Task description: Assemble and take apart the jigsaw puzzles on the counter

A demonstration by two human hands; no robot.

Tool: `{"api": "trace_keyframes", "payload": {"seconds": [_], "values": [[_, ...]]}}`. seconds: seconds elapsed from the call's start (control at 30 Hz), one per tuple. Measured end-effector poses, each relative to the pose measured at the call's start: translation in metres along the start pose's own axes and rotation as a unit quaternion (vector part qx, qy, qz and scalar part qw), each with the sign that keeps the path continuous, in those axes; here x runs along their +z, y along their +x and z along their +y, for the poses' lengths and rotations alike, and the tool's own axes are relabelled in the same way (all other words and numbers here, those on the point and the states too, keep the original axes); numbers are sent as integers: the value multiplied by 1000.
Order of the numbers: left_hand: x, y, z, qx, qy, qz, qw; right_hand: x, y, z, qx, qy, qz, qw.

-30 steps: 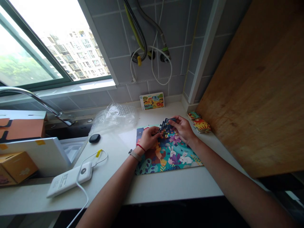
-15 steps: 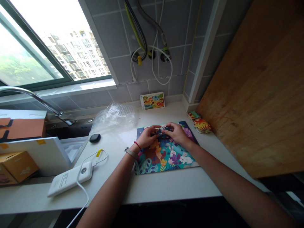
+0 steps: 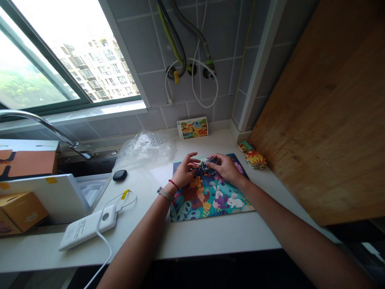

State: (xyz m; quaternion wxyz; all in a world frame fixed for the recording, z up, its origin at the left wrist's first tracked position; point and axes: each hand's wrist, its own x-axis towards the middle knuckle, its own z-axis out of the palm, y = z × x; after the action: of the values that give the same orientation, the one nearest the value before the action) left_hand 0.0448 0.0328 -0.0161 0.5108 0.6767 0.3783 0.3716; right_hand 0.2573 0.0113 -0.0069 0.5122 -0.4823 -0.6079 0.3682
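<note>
A colourful puzzle picture [image 3: 221, 196] with white rabbits lies flat on the white counter. My left hand [image 3: 184, 175] is over its upper left part, thumb and a finger pinched on a small dark puzzle piece, with another finger raised. My right hand [image 3: 224, 167] is over the upper right part, its fingers closed on several dark puzzle pieces [image 3: 210, 161] with pale edges. The two hands are close together but apart. An orange piece [image 3: 196, 182] shows on the picture just below my left fingers.
Stacked puzzle pieces [image 3: 255, 159] lie by the wooden board [image 3: 327, 116] at right. A picture card [image 3: 193, 128] leans on the wall. Clear plastic wrap [image 3: 146, 148], a black case [image 3: 120, 175] and a white power bank [image 3: 88, 228] with cable are at left.
My left hand has shifted slightly left, away from the pieces in my right hand, and a finger has lifted. The orange piece below it shows more fully.
</note>
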Motion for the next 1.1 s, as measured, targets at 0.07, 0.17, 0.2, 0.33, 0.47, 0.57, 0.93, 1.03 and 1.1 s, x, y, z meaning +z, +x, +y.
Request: {"api": "trace_keyframes", "payload": {"seconds": [0.07, 0.17, 0.2, 0.33, 0.47, 0.57, 0.93, 1.03, 1.1], "values": [[3, -1, 5, 2, -21, 3, 1000, 3, -2, -1, -3, -7, -8, 1000], [8, -2, 12, 8, -42, 11, 999, 9, -5, 0, -13, -19, -2, 1000], [9, -3, 14, 13, -49, 14, 999, 11, -6, 1, -20, -24, 5, 1000], [14, -4, 14, 30, -71, 9, 997, 14, -7, 3, -23, -17, 15, 999], [13, -3, 11, 37, -52, 0, 998, 10, -7, 3, 7, -11, -5, 1000], [5, -5, 15, 64, 59, -1, 996, 4, -5, 1, -3, -23, 16, 1000], [-27, -12, 33, 50, 292, -148, 944, -6, 3, 4, -6, -17, 49, 999], [-26, -10, 32, 75, 289, -154, 942, -3, -1, 2, -10, -18, 13, 1000], [-25, -10, 33, 94, 293, -151, 939, 0, -5, 0, -11, -31, -21, 999]]}}
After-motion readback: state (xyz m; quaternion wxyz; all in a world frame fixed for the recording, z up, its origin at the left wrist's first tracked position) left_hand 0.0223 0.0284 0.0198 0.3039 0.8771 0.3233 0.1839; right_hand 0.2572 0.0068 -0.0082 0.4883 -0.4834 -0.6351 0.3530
